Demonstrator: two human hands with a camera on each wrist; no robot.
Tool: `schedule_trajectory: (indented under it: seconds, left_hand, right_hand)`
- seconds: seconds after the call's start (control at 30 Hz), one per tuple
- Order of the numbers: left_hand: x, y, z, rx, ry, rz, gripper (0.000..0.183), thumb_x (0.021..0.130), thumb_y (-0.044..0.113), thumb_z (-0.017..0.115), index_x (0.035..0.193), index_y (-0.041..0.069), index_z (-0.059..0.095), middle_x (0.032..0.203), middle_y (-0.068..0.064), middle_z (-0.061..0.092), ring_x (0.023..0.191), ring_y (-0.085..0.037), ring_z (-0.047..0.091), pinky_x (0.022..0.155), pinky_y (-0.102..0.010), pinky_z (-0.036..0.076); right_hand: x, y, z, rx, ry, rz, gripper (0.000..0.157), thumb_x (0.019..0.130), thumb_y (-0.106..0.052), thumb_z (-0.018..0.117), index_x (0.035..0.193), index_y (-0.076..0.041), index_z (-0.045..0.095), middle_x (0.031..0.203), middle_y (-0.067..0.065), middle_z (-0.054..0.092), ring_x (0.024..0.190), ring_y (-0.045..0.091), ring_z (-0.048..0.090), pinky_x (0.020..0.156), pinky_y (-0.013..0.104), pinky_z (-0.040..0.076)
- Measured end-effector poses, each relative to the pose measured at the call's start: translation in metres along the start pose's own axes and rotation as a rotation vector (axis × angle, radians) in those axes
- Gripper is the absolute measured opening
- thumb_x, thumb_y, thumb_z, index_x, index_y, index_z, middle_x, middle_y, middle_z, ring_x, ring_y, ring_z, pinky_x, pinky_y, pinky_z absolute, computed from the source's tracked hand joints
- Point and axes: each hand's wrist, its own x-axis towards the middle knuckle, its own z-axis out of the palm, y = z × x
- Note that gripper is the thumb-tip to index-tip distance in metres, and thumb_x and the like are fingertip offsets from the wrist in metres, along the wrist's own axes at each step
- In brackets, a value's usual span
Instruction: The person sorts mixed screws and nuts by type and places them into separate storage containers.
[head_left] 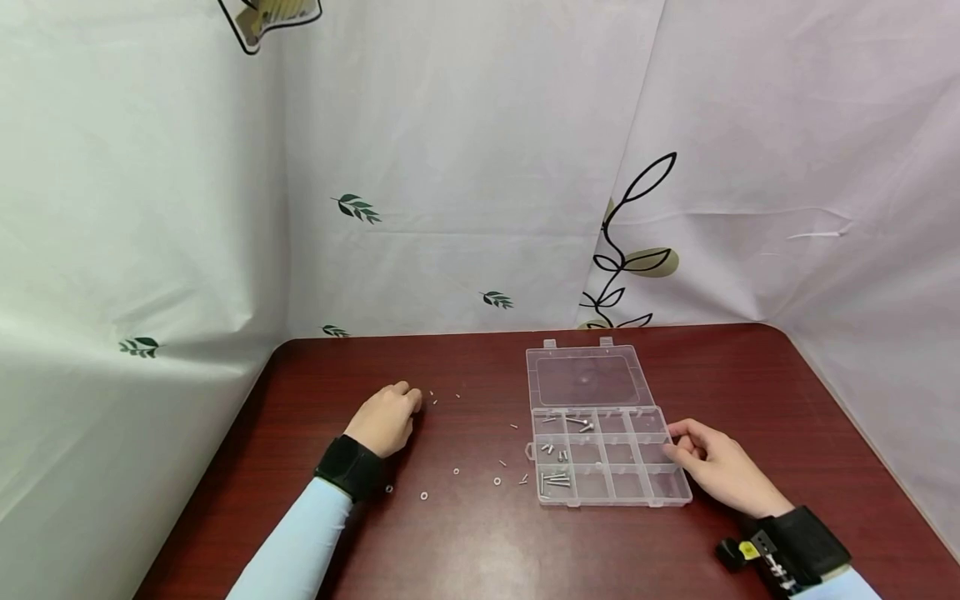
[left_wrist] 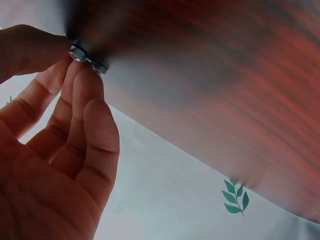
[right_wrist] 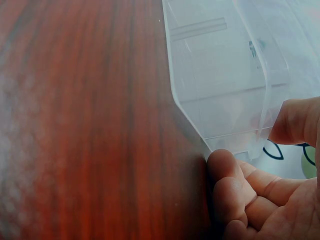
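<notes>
My left grip [head_left: 385, 421]: nearly closed, pinching small shiny grey metal nuts [left_wrist: 77, 53] at the fingertips | my right grip [head_left: 720, 468]: holding the right edge of the opened clear plastic compartment box [head_left: 628, 483] | box: on the reddish-brown bench [head_left: 450, 550].

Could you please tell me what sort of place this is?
Probably a small, curtained-off tabletop work area: a wood-grain table with wrinkled, leaf-print sheets around it, and an open, divided box holding screws in some compartments.
</notes>
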Motion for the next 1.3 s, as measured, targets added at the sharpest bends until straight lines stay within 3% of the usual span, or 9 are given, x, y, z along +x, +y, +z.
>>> schedule_trajectory:
  seconds: [0.33,0.6,0.83,1.1,1.3]
  left_hand:
    - [-0.004,0.003,-0.001,-0.008,-0.018,0.016,0.013,0.081,0.001,0.061,0.081,0.011,0.053,0.074,-0.001,0.045,0.063,-0.015,0.046,0.061,-0.032,0.044]
    - [0.002,0.023,-0.004,-0.016,0.05,0.085,0.011,0.081,0.003,0.061,0.083,0.011,0.054,0.074,0.001,0.045,0.063,-0.012,0.046,0.059,-0.029,0.043]
    - [0.021,0.06,-0.016,-0.058,0.085,0.201,0.01,0.08,0.005,0.059,0.083,0.014,0.056,0.078,0.002,0.043,0.06,-0.01,0.044,0.056,-0.025,0.042]
    - [0.049,0.118,-0.03,-0.059,0.124,0.338,0.011,0.079,0.008,0.058,0.088,0.015,0.06,0.083,0.002,0.044,0.065,-0.011,0.047,0.062,-0.024,0.045]
    - [0.068,0.158,-0.037,-0.039,0.149,0.427,0.009,0.08,0.013,0.061,0.088,0.016,0.059,0.082,0.004,0.041,0.067,-0.008,0.042,0.065,-0.022,0.043]
  right_hand:
    - [-0.001,0.001,0.0,-0.004,0.008,-0.004,0.027,0.093,-0.032,0.064,0.108,-0.009,0.065,0.071,-0.007,0.047,0.058,0.004,0.041,0.061,0.025,0.033]
    - [-0.001,0.002,0.001,-0.006,0.014,-0.007,0.027,0.093,-0.031,0.064,0.108,-0.01,0.065,0.07,-0.008,0.047,0.057,0.004,0.041,0.06,0.025,0.033]
    - [-0.001,0.002,0.001,-0.005,0.014,-0.005,0.026,0.093,-0.031,0.064,0.107,-0.009,0.065,0.07,-0.007,0.048,0.057,0.004,0.042,0.061,0.024,0.034]
    - [-0.001,0.001,0.001,-0.009,0.006,0.009,0.028,0.093,-0.032,0.064,0.107,-0.008,0.064,0.071,-0.007,0.048,0.058,0.004,0.043,0.062,0.024,0.034]
    - [-0.001,-0.001,0.0,-0.007,0.008,0.011,0.027,0.093,-0.032,0.064,0.107,-0.008,0.065,0.071,-0.006,0.049,0.058,0.004,0.043,0.062,0.024,0.034]
